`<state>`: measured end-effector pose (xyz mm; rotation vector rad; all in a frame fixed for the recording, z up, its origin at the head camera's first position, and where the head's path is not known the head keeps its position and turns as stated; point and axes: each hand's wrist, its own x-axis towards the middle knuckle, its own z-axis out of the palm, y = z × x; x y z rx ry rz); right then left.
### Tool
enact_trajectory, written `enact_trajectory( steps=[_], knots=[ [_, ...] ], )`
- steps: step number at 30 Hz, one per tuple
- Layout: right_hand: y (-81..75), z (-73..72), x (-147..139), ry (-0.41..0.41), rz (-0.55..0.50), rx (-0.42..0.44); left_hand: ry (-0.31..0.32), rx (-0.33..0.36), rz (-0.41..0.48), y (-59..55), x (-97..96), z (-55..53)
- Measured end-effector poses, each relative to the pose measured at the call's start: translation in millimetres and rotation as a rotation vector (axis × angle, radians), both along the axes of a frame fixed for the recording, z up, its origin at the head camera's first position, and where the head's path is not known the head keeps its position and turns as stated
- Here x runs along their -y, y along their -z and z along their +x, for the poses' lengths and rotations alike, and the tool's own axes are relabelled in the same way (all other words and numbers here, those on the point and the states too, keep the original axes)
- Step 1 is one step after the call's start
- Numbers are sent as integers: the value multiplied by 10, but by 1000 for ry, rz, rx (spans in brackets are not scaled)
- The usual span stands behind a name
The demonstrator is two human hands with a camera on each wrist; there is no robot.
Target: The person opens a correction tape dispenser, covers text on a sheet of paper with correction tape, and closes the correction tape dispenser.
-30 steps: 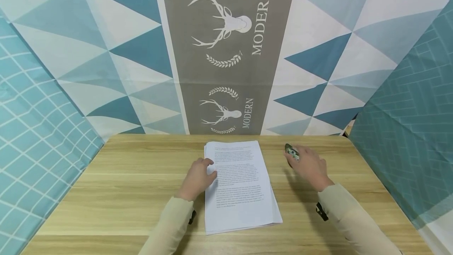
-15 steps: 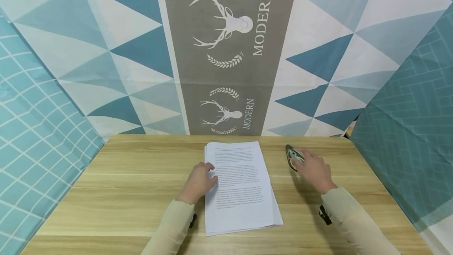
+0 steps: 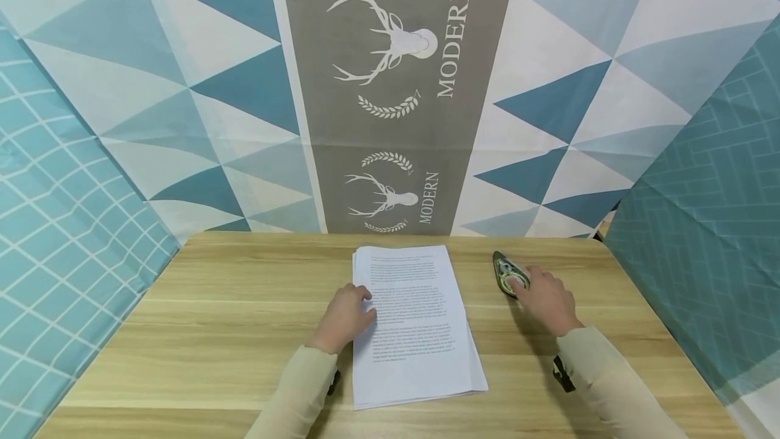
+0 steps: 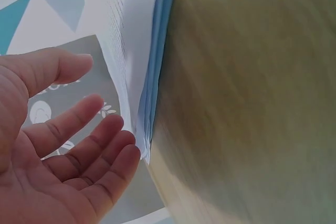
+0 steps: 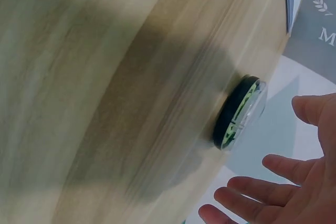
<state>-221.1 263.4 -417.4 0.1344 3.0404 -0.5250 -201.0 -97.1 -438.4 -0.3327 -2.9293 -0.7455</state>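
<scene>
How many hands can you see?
2: the left hand at the left edge of the paper stack, and the right hand near the small green-and-black thing.

1. Print on the paper stack (image 3: 408,317) is way too tiny to read from the head cam.
2. Left-hand grip (image 3: 342,317) covers a bit of the stack's left edge.
3. Right-hand grip (image 3: 547,300) blocks part of the green-and-black oval thing (image 3: 505,272).
4. Sleeves (image 3: 615,385) and table (image 3: 213,324) run off the head view's bottom edge.
5. Table's pretty blurry in the left wrist view, tbh.
</scene>
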Motion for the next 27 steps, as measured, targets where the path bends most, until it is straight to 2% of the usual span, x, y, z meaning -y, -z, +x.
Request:
enact_trajectory(
  steps=[11,21,27],
  knots=[
    [22,-41,-39,5,-71,27,15,33,-36,1,-40,-10],
    [63,-85,-50,47,-136,78,-7,80,-47,19,-48,-31],
    [67,-123,-56,59,-181,80,-14,97,-55,47,-50,-48]
  ],
)
